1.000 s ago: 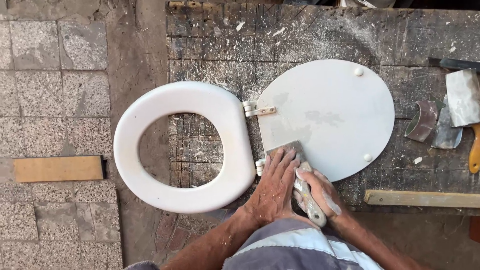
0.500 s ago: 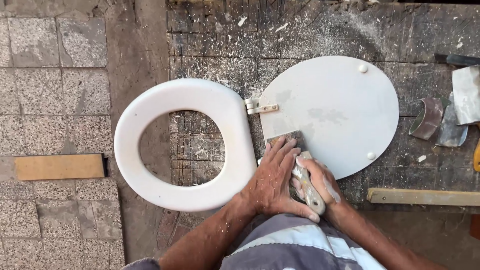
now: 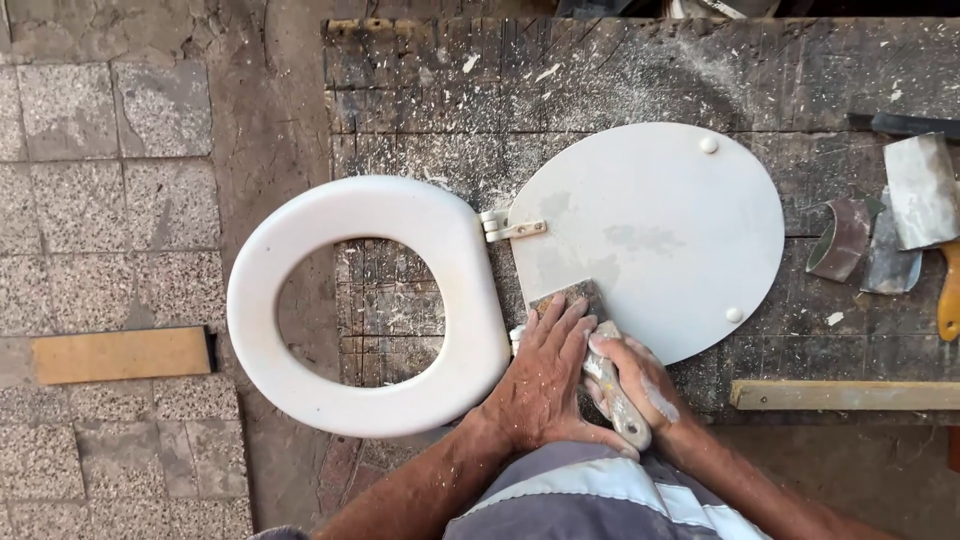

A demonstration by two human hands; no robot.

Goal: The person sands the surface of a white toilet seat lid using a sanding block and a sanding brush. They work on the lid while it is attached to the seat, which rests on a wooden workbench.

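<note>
While my left hand (image 3: 540, 385) presses flat, fingers together, on the putty knife (image 3: 590, 340) blade, my right hand (image 3: 640, 385) grips its handle, blade on the white toilet lid (image 3: 660, 230).

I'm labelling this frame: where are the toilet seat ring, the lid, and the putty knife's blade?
toilet seat ring (image 3: 460, 270): head view, right side of the ring.
lid (image 3: 660, 200): head view, bare middle.
putty knife blade (image 3: 572, 296): head view, flat blade on the lid.

Left hand (image 3: 543, 385) presses flat on putty knife blade (image 3: 572, 297) against white toilet lid (image 3: 650, 235). Right hand (image 3: 632, 382) grips the handle. Seat ring (image 3: 365, 305) overhangs dusty workbench (image 3: 620, 75).
</note>
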